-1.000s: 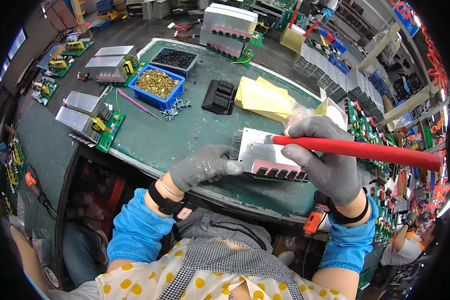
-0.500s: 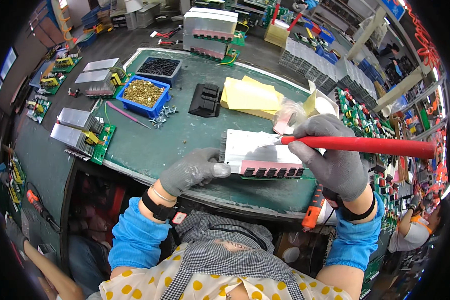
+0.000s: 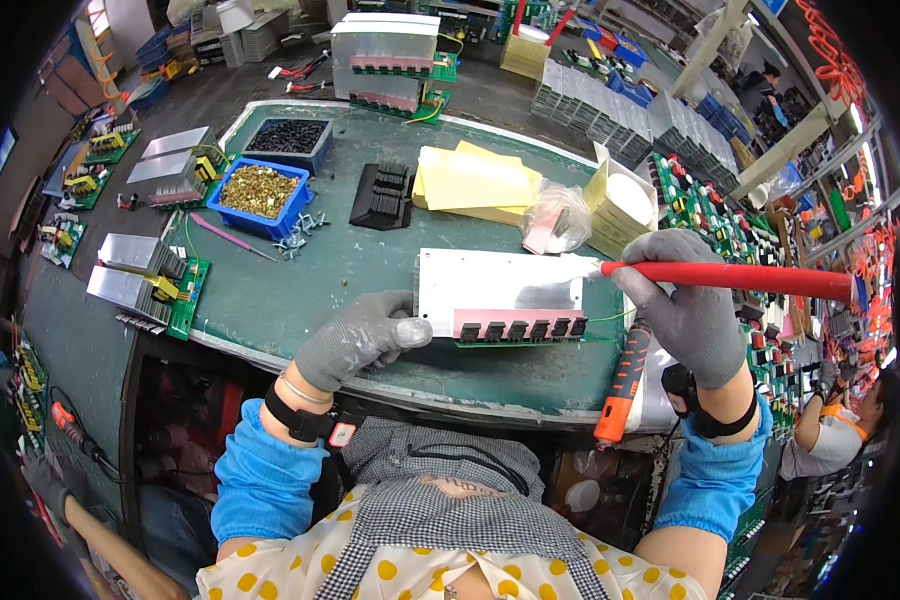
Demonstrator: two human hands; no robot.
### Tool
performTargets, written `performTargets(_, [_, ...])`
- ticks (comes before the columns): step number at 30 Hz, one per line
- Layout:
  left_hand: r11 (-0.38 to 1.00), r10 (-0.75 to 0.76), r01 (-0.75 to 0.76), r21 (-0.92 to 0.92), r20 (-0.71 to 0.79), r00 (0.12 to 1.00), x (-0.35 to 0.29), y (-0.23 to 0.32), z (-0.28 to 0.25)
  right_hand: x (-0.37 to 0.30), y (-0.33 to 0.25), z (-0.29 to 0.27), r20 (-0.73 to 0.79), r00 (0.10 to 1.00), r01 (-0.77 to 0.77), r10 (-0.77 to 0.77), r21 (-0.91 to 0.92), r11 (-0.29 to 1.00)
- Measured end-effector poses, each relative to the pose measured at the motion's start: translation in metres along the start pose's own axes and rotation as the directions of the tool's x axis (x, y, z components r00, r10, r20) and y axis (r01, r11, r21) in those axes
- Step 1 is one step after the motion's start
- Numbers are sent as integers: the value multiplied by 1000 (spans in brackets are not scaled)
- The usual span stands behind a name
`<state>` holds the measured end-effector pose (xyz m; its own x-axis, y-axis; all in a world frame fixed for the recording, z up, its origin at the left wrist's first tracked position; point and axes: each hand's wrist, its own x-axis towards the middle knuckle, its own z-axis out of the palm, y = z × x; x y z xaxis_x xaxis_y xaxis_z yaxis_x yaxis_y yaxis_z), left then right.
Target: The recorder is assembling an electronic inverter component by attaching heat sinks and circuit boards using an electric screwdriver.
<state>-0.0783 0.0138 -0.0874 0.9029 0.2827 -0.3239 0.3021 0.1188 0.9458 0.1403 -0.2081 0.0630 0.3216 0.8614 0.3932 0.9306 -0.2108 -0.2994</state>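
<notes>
A silver heat sink (image 3: 500, 280) lies on the green bench mat in front of me, with a pink strip (image 3: 470, 319) and a row of black transistors (image 3: 518, 331) along its near side. White paste smears part of its top. My gloved left hand (image 3: 360, 340) grips its left end, thumb by the near corner. In my gloved right hand (image 3: 685, 305) is a red-handled brush (image 3: 760, 279), pinched near its whitened tip. That tip is at the heat sink's far right corner. A green wire (image 3: 610, 317) runs out from the right end.
An orange electric screwdriver (image 3: 622, 395) lies near my right wrist. Beyond the heat sink are yellow sheets (image 3: 475, 180), a plastic bag (image 3: 557, 215), a black part (image 3: 381, 196) and a blue bin of brass-coloured screws (image 3: 260, 192). Circuit boards with heat sinks (image 3: 150, 282) stand at left.
The brush has moved right across the heat sink, from its top face to the right edge. My left hand keeps its hold. The whole view has shifted slightly.
</notes>
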Motion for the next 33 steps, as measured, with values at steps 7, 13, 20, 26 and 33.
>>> performTargets(7, [998, 37, -36, -56, 30, 999, -2, -2, -2, 7, -30, -4, -24, 1000, -11, 20, 350, 937])
performTargets(13, [999, -1, 1, -54, 11, 1000, 0, -2, -1, 27, -51, 24, 3, 989, 132, -145, 391, 911])
performTargets(20, [997, 36, -33, -73, 39, 999, -1, 0, -3, 41, -64, 39, -44, 953, 300, -299, 263, 917])
performTargets(26, [997, 24, -21, -72, 35, 999, 1, -3, -3, 41, -62, 41, -23, 937, 349, -350, 151, 925])
performTargets(33, [1000, -21, 21, 17, 15, 1000, 3, -4, -4, 29, -52, 30, 0, 936, 352, -352, -25, 936])
